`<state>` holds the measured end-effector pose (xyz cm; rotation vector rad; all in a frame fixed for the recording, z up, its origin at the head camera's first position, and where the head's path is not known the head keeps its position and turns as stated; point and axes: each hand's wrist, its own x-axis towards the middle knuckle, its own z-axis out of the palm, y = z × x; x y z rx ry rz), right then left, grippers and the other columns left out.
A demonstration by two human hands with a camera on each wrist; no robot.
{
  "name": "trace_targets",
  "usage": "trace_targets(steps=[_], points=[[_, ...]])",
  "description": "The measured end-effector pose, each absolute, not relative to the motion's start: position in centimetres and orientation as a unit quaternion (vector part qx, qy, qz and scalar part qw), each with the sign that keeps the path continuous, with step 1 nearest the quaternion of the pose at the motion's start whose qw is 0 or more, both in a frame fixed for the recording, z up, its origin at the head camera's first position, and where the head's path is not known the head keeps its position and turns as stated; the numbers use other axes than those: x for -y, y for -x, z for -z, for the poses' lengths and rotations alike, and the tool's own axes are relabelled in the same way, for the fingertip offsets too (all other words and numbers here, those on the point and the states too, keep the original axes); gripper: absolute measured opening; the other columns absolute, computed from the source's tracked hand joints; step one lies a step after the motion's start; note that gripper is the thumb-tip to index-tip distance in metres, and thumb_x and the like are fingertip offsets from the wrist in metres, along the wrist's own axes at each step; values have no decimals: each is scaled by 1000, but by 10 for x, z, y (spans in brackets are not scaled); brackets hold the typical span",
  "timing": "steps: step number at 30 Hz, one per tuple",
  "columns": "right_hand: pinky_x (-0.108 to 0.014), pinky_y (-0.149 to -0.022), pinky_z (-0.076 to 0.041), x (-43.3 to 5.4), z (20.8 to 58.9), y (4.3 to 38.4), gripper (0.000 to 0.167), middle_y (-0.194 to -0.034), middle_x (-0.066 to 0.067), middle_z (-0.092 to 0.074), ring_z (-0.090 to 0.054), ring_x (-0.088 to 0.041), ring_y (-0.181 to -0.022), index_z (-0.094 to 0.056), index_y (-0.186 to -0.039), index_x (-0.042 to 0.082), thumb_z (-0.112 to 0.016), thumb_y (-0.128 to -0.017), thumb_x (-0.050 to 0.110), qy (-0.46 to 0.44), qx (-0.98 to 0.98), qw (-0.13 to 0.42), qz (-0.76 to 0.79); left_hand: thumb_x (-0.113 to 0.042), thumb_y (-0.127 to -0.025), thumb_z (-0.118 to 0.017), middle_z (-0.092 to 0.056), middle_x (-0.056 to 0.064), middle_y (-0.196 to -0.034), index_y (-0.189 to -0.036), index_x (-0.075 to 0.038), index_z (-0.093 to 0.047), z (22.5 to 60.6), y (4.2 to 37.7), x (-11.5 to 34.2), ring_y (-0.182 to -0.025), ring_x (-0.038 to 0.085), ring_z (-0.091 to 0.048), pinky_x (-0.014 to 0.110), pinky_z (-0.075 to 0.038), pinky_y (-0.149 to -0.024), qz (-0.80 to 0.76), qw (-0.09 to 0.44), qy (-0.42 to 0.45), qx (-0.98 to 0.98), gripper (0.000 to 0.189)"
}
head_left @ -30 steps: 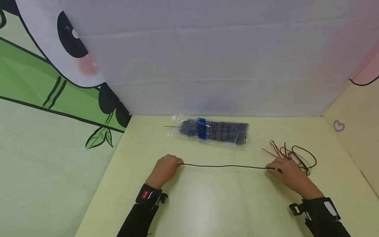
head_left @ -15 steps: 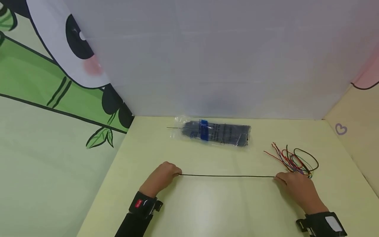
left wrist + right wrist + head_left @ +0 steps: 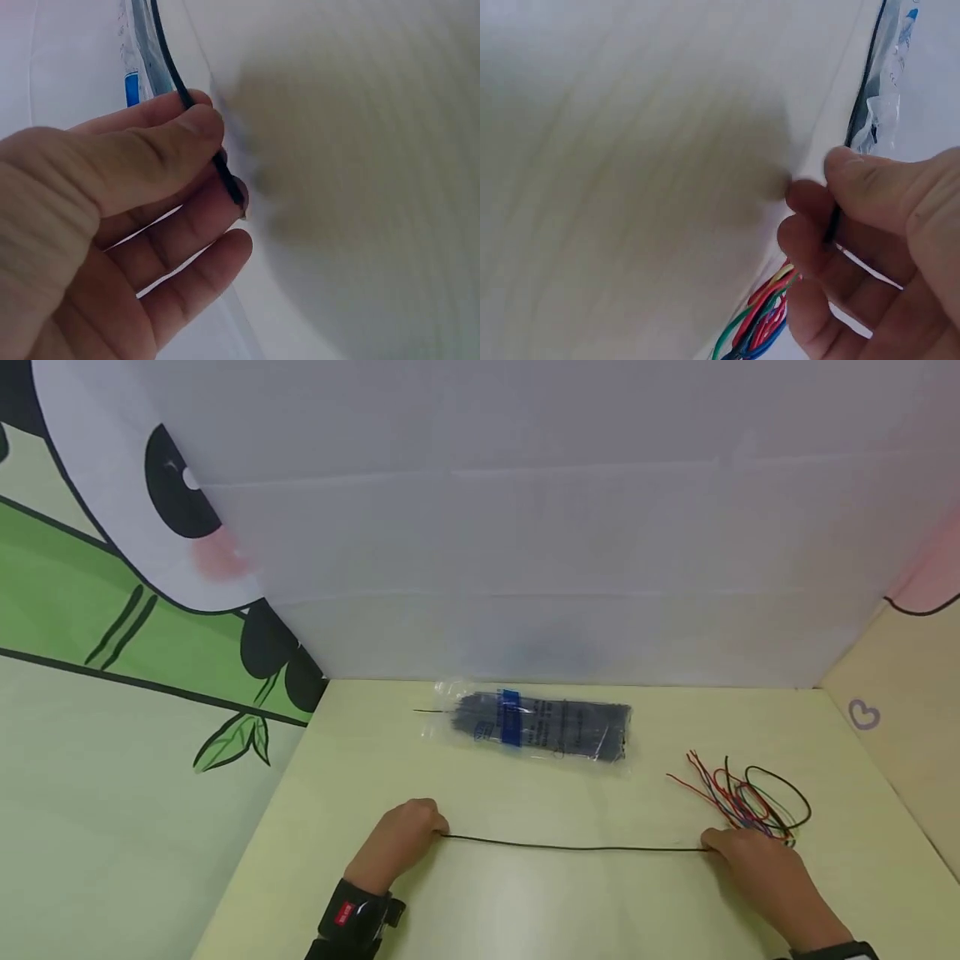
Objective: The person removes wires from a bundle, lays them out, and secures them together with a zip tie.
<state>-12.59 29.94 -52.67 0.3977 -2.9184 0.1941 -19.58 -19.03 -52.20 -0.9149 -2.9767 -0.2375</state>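
Head view: black wire (image 3: 577,847), pinched near its ends between my left hand (image 3: 396,845) and right hand (image 3: 767,872), sits nearer me than a second ago; longer span, so nearly full length shows.

We see a single thin black wire (image 3: 573,847), nearly straight with a slight curve, pinched near one end by the left hand (image 3: 401,842) and near the other by the right hand (image 3: 768,872). We note its course roughly parallel to the worktop's (image 3: 510,910) back edge, well apart from it; both tips emerge just past the thumbs.
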Motion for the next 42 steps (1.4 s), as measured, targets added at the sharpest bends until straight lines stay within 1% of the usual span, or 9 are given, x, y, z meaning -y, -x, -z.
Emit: trace_targets(steps=[4,7,11,17,28,30,33,38,42], points=[[-22,-47,-36,-297,528,122,22,-74,16,-51,-50,-3,-69,-64,-71,28,-81,-70,14,-164,973,148,-67,-8,-78,-78,-63,-9,-72,-74,-22,-76,520,191,192,-67,5,-57,21,-46,-57,72,17,285,956,15],[-22,-50,-39,-296,526,121,23,-75,16,-51,-52,-4,-71,-66,-71,27,-83,-69,12,-161,974,141,-71,-7,-77,-79,-62,-10,-71,-72,-22,-75,518,185,194,-68,4,-55,21,-46,-58,75,24,282,956,16],[-24,-54,-43,-295,518,121,24,-78,17,-57,-54,-3,-72,-65,-76,28,-81,-72,10,-152,979,109,-79,-4,-76,-78,-63,-9,-74,-76,-20,-76,517,176,198,-73,7,-60,21,-50,-61,85,40,281,955,16],[-29,-54,-46,-290,511,133,21,-82,8,-62,-60,-12,-76,-70,-83,20,-76,-76,1,-163,975,130,-75,7,-75,-76,-63,-5,-76,-80,-16,-78,510,181,199,-77,13,-63,26,-54,-65,84,83,259,959,23],[-31,-59,-48,-292,516,138,17,-84,5,-63,-60,-13,-79,-70,-84,17,-75,-79,2,-138,983,78,-90,5,-76,-75,-64,-3,-78,-82,-13,-78,531,189,195,-75,14,-63,28,-54,-64,103,80,261,956,19],[-31,-60,-49,-298,512,135,14,-88,3,-66,-61,-14,-81,-71,-88,17,-72,-82,4,-117,985,69,-105,6,-75,-75,-65,-1,-81,-83,-11,-77,535,188,193,-76,15,-64,30,-54,-65,114,89,268,952,19],[-32,-54,-45,-310,504,132,10,-90,-3,-68,-61,-16,-75,-72,-93,12,-67,-86,8,-57,987,73,-132,9,-73,-72,-67,1,-86,-85,-9,-76,541,188,190,-79,17,-65,33,-55,-69,128,106,276,947,23],[-28,-51,-39,-330,492,142,23,-94,-17,-66,-60,-21,-71,-70,-108,3,-67,-88,15,0,988,44,-148,13,-72,-69,-67,1,-90,-86,-9,-75,540,188,185,-82,19,-64,34,-54,-72,142,142,272,941,26],[-27,-55,-37,-336,498,149,10,-92,-14,-63,-54,-18,-73,-70,-96,8,-68,-88,14,-28,989,24,-142,11,-74,-68,-66,0,-88,-85,-9,-75,537,188,179,-82,18,-63,33,-54,-72,153,155,271,938,24]])
